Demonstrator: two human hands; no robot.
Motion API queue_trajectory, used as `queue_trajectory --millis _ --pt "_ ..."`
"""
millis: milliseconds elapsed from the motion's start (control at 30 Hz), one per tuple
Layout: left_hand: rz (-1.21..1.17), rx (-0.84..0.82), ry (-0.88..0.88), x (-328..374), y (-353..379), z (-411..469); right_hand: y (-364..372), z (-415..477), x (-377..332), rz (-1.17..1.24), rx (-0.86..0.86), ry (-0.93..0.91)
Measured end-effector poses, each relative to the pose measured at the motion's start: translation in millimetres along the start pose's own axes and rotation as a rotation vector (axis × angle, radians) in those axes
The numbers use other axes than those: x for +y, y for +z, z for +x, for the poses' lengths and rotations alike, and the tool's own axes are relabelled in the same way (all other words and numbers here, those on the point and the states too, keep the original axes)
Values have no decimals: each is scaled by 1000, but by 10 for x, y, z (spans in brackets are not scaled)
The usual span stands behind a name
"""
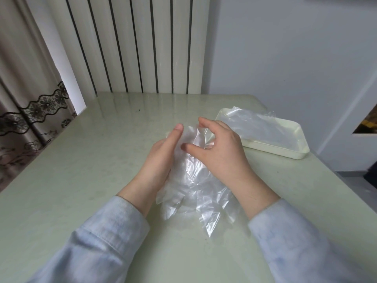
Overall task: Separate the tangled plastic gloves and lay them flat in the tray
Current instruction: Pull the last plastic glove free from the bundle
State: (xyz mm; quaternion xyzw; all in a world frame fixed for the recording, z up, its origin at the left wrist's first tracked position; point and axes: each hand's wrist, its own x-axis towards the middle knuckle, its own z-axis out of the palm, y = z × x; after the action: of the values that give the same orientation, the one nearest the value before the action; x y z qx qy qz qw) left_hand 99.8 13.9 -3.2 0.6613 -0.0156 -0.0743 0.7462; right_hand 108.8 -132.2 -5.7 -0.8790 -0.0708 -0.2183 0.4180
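The right hand (220, 154) pinched a fold of the tangled gloves (193, 186) narrowly between curled forefinger and thumb. The left hand (161, 158) held the same bundle from the left, thumb laid along the film, fingers hidden beneath. The bundle was over the near table (81, 180). At far right, the tray (285, 153) held clear plastic film (263, 127).

The left hand (161, 156) has its fingers hidden behind the crumpled bundle of gloves (193, 190), so its hold cannot be told. The clear layers overlap too much to count. The right hand (220, 152) shows some fingertips only through the film. Plastic sheets (263, 127) cover the floor of the tray (273, 153). The near edge cuts off the left sleeve (98, 242) and the right sleeve (306, 242). A dark speck (139, 109) on the far table (61, 180) is too small to tell.
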Motion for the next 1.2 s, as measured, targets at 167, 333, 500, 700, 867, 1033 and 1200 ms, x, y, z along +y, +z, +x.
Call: queue_trajectory --millis 167,333,500,700,867,1033,1200 --pt "-18 37 72 -41 43 -33 20 6 17 -48 -43 -20" --pt "-77 128 82 -72 -12 27 -128 6 88 -22 -150 -9" --pt "-46 213 72 -41 -62 54 -355 158 419 -113 -45 300" --pt "-36 169 68 -59 -31 37 -410 128 369 228 -127 333" --pt "-114 -12 97 -33 -14 -5 -396 3 233 544 -543 299" --pt "-120 -168 116 -8 -24 -54 -360 -15 237 827 -707 273" --pt "-62 -76 143 -46 -18 -9 -355 25 308 746 -553 306"
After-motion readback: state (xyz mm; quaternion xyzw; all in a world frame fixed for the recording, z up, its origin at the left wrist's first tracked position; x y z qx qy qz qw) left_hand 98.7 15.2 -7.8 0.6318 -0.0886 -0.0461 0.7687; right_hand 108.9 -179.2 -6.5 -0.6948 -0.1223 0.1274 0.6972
